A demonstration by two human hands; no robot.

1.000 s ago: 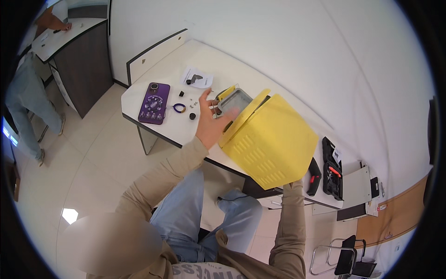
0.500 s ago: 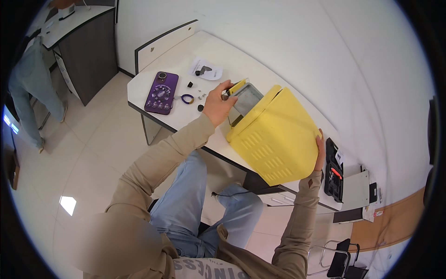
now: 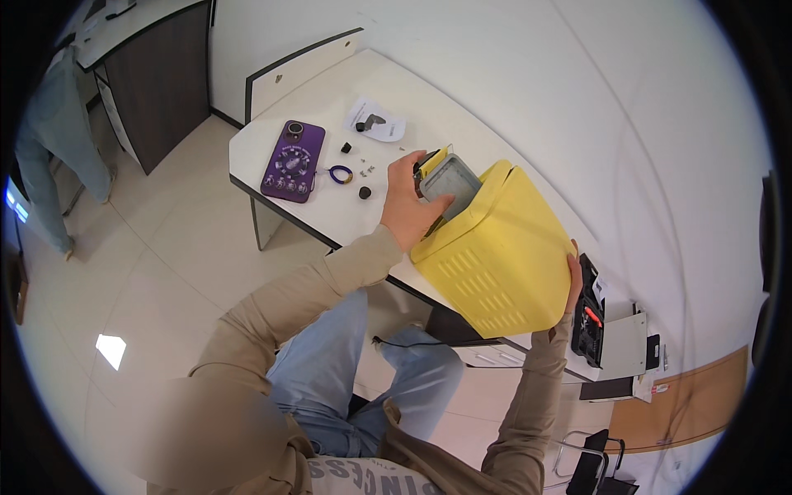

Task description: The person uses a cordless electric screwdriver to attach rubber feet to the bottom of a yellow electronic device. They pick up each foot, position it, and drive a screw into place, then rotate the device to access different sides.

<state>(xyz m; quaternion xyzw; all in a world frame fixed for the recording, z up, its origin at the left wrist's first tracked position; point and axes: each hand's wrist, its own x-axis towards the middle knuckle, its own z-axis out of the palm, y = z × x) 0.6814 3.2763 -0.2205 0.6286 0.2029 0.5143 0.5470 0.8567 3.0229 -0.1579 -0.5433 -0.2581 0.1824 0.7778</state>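
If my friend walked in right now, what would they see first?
Probably the big yellow casing, tilted over the edge of the white desk, with the right hand on its right side. A gray tray pokes from its left end, by the left hand. Next, the purple phone lying toward the desk's left.

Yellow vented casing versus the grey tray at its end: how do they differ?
The yellow vented casing is much larger than the grey tray. The casing shows rows of slots; the tray shows a shallow recess. The right hand supports the casing; the left hand touches the tray. Both are tilted.
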